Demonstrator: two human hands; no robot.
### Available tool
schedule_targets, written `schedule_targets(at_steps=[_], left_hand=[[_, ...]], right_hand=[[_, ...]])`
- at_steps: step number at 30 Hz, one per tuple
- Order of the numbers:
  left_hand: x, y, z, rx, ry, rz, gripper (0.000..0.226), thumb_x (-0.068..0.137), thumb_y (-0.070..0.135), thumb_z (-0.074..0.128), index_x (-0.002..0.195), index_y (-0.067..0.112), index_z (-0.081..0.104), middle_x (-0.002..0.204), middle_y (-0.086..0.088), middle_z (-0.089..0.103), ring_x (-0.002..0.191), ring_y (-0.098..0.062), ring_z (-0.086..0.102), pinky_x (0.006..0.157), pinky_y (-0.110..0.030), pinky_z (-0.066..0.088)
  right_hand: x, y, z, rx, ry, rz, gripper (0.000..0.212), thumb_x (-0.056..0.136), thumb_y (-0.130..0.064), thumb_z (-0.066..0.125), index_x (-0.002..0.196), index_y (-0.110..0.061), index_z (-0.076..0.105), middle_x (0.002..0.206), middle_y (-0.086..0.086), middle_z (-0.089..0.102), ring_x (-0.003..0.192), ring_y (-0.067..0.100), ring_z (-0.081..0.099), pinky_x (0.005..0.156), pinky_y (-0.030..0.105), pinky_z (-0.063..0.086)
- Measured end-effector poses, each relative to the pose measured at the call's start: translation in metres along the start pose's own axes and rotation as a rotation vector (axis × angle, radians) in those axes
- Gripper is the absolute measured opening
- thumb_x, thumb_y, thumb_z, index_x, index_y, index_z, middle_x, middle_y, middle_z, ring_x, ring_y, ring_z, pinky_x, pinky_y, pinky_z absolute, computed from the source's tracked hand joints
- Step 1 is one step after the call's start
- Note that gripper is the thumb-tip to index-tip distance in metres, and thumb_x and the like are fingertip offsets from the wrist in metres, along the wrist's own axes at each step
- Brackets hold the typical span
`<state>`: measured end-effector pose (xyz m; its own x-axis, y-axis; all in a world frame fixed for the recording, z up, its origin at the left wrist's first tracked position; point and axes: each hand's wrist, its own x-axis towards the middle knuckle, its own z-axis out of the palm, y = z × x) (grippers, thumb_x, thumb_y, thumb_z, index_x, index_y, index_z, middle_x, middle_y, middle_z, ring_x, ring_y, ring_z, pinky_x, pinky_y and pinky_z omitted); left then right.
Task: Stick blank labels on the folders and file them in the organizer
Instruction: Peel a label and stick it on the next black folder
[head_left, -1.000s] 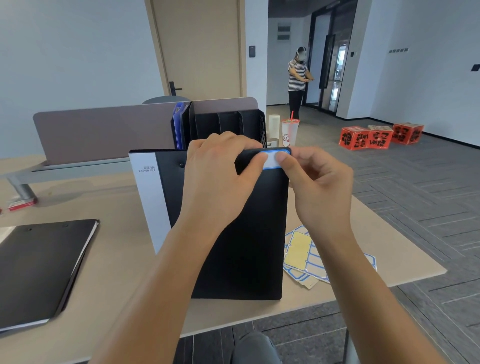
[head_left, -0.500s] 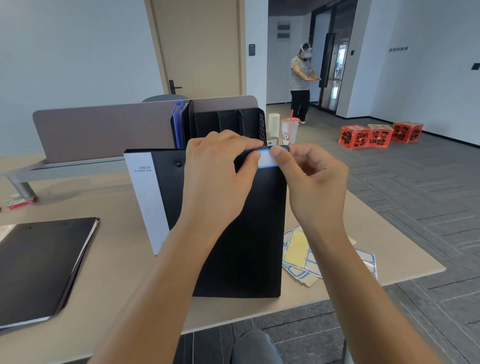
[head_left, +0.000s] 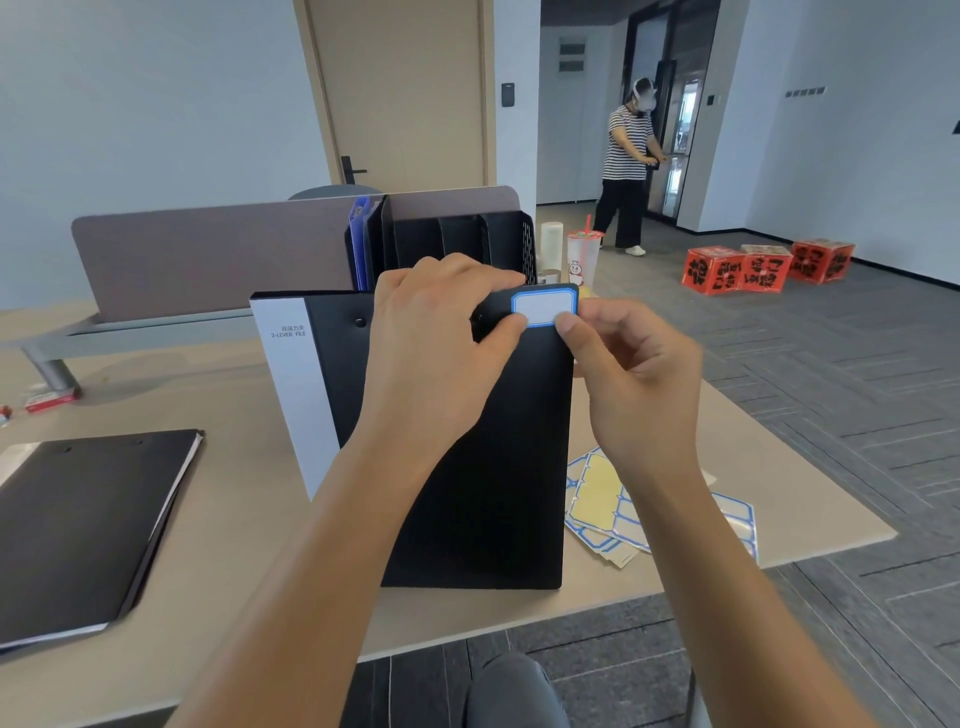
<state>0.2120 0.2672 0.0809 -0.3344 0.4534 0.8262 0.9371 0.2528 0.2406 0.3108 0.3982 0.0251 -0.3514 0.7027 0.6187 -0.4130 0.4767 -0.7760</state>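
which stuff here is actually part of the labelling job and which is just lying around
Job: upright black folder, blank label, label sheets, organizer, flat folder, left hand, right hand.
Lying about: drink cup, red boxes, small red item.

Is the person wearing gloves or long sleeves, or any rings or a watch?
No. The left hand and right hand are both bare, with no gloves and no rings on the fingers that show. Both forearms are bare as far as the picture's bottom edge, so no sleeve shows. No watch or bracelet is on either wrist.
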Motion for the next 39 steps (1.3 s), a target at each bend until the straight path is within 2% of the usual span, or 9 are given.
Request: schedule_targets(at_steps=[5,13,18,21,25,30,35,37,39], left_hand=[[0.0,-0.001,-0.002,-0.049,0.003,0.011,0.027,0.091,0.025,0.072,0.118,0.025,0.075,0.109,0.009,0.074,0.1,-0.013,0.064,0.098,-0.041,0.045],[0.002,-0.002,-0.001,-0.101,0.012,-0.019,0.025,0.091,0.029,0.069,0.114,0.025,0.077,0.103,0.01,0.075,0.095,-0.011,0.064,0.09,-0.048,0.052],[0.002,0.001,0.004,-0.115,0.066,-0.046,0.02,0.09,0.035,0.071,0.107,0.027,0.078,0.096,0.012,0.075,0.089,-0.009,0.064,0.086,-0.049,0.054],[0.002,0.0,0.003,-0.133,0.07,-0.038,0.018,0.093,0.03,0.068,0.106,0.025,0.078,0.097,0.012,0.075,0.089,-0.009,0.064,0.085,-0.05,0.053],[0.002,0.0,0.002,-0.133,0.059,-0.028,0.018,0.094,0.028,0.065,0.106,0.025,0.078,0.096,0.012,0.075,0.089,-0.01,0.064,0.084,-0.05,0.053],[0.003,0.003,0.002,-0.113,0.072,-0.051,0.018,0.09,0.035,0.07,0.104,0.027,0.078,0.093,0.013,0.074,0.087,-0.01,0.063,0.086,-0.049,0.053],[0.003,0.001,0.002,-0.142,0.076,-0.029,0.017,0.095,0.026,0.064,0.103,0.024,0.079,0.093,0.01,0.075,0.084,-0.011,0.065,0.081,-0.05,0.054],[0.003,0.0,0.002,-0.13,0.073,-0.022,0.019,0.097,0.023,0.062,0.104,0.023,0.079,0.094,0.009,0.076,0.085,-0.011,0.064,0.081,-0.05,0.054],[0.002,0.0,0.003,-0.102,0.075,-0.007,0.019,0.098,0.021,0.06,0.106,0.024,0.078,0.096,0.01,0.075,0.086,-0.011,0.063,0.087,-0.045,0.051]], right_hand=[[-0.001,-0.005,0.006,-0.015,0.015,0.008,0.01,0.092,-0.025,0.083,0.099,-0.019,0.079,0.085,0.003,0.077,0.081,0.029,0.069,0.077,0.044,0.059],[-0.003,0.001,0.0,0.009,-0.001,0.011,0.015,0.098,-0.024,0.073,0.109,-0.018,0.081,0.094,0.003,0.08,0.091,0.036,0.071,0.081,0.06,0.059],[0.0,-0.006,0.005,0.006,0.012,0.006,0.013,0.093,-0.031,0.081,0.102,-0.022,0.082,0.087,0.004,0.079,0.084,0.035,0.071,0.08,0.053,0.061],[0.004,-0.006,0.006,-0.008,0.01,0.0,0.01,0.096,-0.026,0.078,0.102,-0.019,0.082,0.086,0.001,0.079,0.077,0.021,0.069,0.075,0.045,0.06],[0.004,-0.002,-0.001,-0.015,-0.033,0.003,0.013,0.104,-0.02,0.069,0.108,-0.016,0.08,0.091,-0.003,0.078,0.08,0.014,0.066,0.075,0.048,0.06],[0.003,-0.005,0.0,-0.006,-0.01,0.016,0.013,0.102,-0.022,0.07,0.103,-0.016,0.081,0.088,-0.002,0.078,0.08,0.016,0.069,0.076,0.053,0.062],[0.006,-0.005,0.005,0.009,-0.007,-0.004,0.011,0.098,-0.03,0.074,0.096,-0.02,0.08,0.087,0.011,0.076,0.085,0.041,0.066,0.076,0.062,0.057],[0.003,-0.004,0.004,0.0,-0.03,0.006,0.012,0.102,-0.026,0.069,0.101,-0.018,0.079,0.09,0.007,0.076,0.084,0.034,0.068,0.079,0.06,0.059],[-0.004,-0.002,-0.001,0.018,-0.073,0.04,0.011,0.103,-0.015,0.068,0.107,-0.013,0.077,0.092,-0.003,0.078,0.085,0.015,0.071,0.081,0.046,0.062]])
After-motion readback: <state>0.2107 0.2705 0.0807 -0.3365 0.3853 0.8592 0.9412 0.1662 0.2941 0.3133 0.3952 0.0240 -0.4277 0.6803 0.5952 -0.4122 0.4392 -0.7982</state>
